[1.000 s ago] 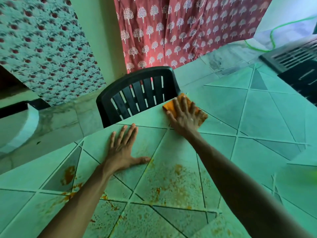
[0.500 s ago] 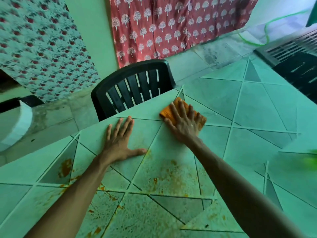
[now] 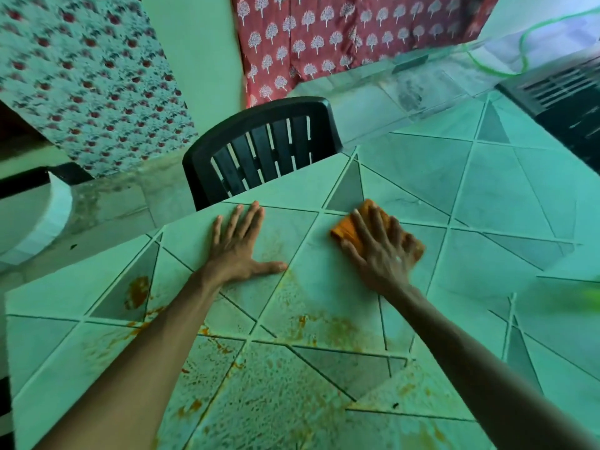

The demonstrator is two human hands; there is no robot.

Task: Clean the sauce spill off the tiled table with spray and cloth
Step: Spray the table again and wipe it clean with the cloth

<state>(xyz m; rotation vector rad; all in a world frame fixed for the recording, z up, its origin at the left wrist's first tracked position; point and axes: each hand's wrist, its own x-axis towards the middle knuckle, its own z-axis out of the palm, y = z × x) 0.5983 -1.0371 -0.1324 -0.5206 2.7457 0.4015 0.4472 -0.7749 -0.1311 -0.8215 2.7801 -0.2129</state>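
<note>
The left hand [image 3: 237,251] lay palm down on the tiled worktop [image 3: 487,196], fingers straight and spread, thumb stretched out toward the right hand; it held nothing. The right hand [image 3: 380,258] was pressed flat on a folded orange cloth [image 3: 345,227], fingers splayed wide over it rather than curled round it. The cloth showed past the fingertips and on both sides of the hand, which looked slightly blurred.

The sauce spill [image 3: 324,329] was spread as orange-brown smears and specks over the tiles nearer the person than both hands, mostly between and under the two forearms. A thicker blot [image 3: 138,292] sat on a grey triangular tile outside the left forearm. The tiles beyond the right hand and to its outer side looked free of stains.

Just past the left hand's fingertips, behind the worktop's edge, stood a black slatted plastic chair [image 3: 259,151]. Beyond it hung a red curtain with white tree prints [image 3: 324,37], and farther out on the left-hand side a pale floral cloth [image 3: 81,76]. Well outside the right hand, at the frame's edge, was a bright green blur [image 3: 584,297] on the worktop, too smeared to identify.
</note>
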